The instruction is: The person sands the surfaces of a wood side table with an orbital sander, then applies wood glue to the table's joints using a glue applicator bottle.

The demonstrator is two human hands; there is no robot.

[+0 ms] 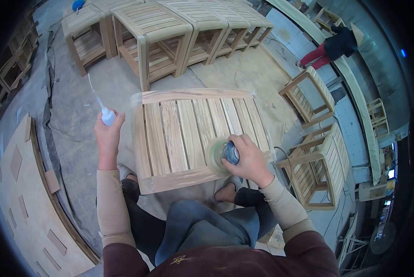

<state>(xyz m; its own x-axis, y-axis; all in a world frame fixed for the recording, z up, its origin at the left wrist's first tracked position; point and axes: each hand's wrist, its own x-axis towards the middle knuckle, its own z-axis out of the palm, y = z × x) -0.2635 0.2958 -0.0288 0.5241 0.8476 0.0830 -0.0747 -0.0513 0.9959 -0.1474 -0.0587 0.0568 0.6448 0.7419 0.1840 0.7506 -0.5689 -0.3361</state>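
A slatted wooden stool top (186, 134) lies in front of my knees, pale streaks showing on several slats. My right hand (249, 159) is closed over the blue-topped round sander (231, 153), whose greenish disc looks blurred against the slats near the front right. To the left of the stool, my left hand (109, 134) is raised and wrapped round a white squeeze bottle (108, 116). Its long thin nozzle points up and away from me. The fingers' far side on the bottle is partly hidden.
Several slatted stools (165, 23) stand in a row at the back. More stools (315, 164) lie tipped at the right, near a hose (285, 159). A pale curved board (36, 198) is at the left. Another person (331, 48) in a conical hat bends at the far right.
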